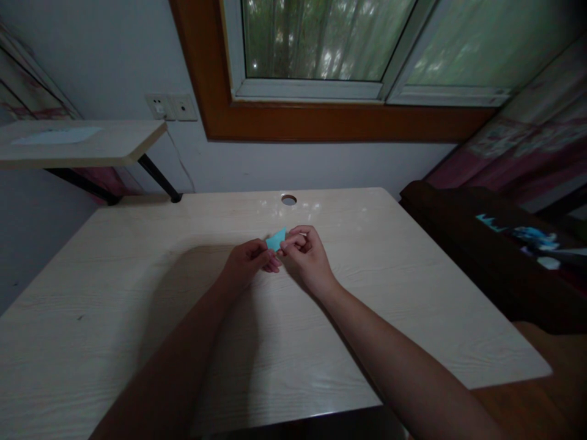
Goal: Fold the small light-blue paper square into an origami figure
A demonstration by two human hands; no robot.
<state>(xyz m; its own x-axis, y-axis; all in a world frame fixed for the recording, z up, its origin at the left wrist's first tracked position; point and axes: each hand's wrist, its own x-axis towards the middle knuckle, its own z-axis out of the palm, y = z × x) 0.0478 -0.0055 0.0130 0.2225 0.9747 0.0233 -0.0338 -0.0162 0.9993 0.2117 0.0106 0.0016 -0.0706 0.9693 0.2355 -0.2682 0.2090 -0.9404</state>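
A small piece of light-blue folded paper is held between my two hands, over the far middle of the desk. My left hand pinches its left and lower side between thumb and fingers. At its right edge, my right hand grips it with thumb and fingertips, the fingers curled. One corner of the paper points up and to the right. My fingers hide its lower part, so its full shape cannot be made out.
The pale wood-grain desk has a round cable hole near its back edge. A raised shelf on black legs stands at the back left. On the right, dark furniture carries several blue and white items.
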